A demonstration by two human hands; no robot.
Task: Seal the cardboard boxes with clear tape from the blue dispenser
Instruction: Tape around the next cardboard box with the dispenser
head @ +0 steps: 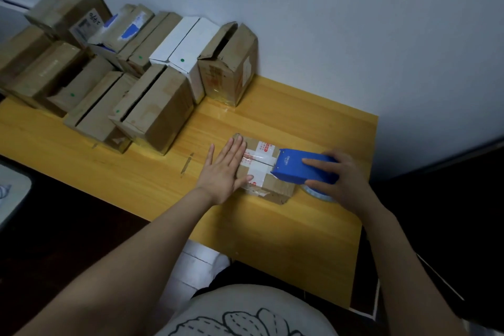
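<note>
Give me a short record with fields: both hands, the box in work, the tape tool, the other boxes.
left hand: flat, pressing on the small brown cardboard box
right hand: grips the blue plastic tape dispenser
dispenser: front edge on the box's right end, over the clear tape strip
box: lies on the yellow wooden table
other boxes: brown and white cartons, grouped at the table's back left

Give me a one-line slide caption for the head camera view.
Left hand presses a small cardboard box while the right hand holds the blue tape dispenser on its top.
</note>
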